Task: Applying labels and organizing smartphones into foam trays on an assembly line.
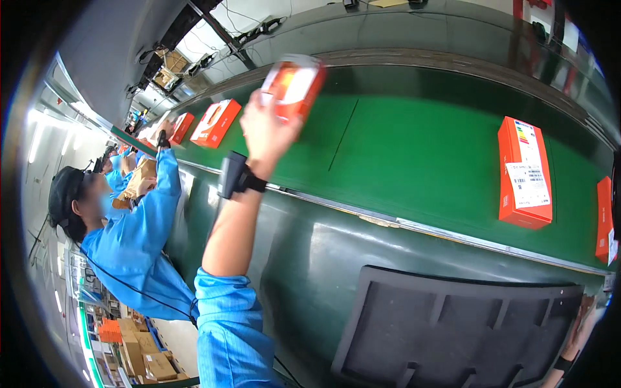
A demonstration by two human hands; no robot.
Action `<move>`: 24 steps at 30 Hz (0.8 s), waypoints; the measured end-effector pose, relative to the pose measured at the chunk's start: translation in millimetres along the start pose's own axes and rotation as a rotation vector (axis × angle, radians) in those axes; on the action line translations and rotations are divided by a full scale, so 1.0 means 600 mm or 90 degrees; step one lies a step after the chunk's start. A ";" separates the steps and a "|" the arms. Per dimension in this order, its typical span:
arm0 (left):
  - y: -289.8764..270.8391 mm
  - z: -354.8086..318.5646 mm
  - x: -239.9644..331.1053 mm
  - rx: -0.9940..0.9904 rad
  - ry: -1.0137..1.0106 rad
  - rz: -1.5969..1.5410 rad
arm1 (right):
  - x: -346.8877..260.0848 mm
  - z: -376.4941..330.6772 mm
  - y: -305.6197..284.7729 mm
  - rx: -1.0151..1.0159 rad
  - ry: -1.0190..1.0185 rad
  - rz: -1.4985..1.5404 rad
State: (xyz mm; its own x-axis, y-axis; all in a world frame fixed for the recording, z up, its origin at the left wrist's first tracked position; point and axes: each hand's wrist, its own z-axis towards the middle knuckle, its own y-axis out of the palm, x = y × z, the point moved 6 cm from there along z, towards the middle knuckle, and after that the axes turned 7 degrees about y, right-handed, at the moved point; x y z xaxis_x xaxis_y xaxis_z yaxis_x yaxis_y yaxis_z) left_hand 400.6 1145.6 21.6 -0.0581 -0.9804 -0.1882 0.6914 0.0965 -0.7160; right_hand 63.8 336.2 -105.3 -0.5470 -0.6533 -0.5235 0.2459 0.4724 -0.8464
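My left hand [268, 132] is raised over the green conveyor belt [388, 139], closed round a small orange-and-white box [299, 84]. Motion blurs the box, and its print is smeared. On that wrist a dark device [233, 176] is held by a black band. Down at the right rim, my right hand [577, 330] lies along the right edge of a black ribbed tray [453, 330], seen edge-on with its fingers stretched out and nothing visible in them. Whether it presses on the tray, I cannot tell.
Orange boxes stand on the belt: one with white labels [527, 171], another at the right rim [605, 220], and two further left [217, 123]. A co-worker in blue [132, 242] reaches toward the belt on my left. A metal rail [414, 226] borders the belt.
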 end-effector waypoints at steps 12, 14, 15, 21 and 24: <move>0.132 0.028 -0.236 -0.321 -0.262 -0.162 | 0.121 0.033 0.078 -0.078 0.012 0.812; 0.130 0.036 -0.234 -0.347 -0.267 -0.188 | 0.129 0.032 0.077 -0.085 -0.002 0.817; 0.123 0.042 -0.234 -0.334 -0.249 -0.186 | 0.130 0.031 0.078 -0.088 -0.008 0.816; 0.108 0.061 -0.237 -0.236 -0.124 -0.119 | 0.120 0.018 0.087 -0.096 -0.028 0.830; 0.125 0.054 -0.247 -0.280 -0.221 -0.372 | 0.120 0.014 0.088 -0.099 -0.032 0.829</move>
State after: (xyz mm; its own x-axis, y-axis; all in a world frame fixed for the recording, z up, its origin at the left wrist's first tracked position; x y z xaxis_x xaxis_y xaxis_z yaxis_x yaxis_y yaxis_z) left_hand 484.2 1292.8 17.4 -0.0461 -0.8835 0.4661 0.2679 -0.4605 -0.8463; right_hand 44.3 309.2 -188.4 0.0504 0.3109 -0.9491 0.4723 0.8299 0.2969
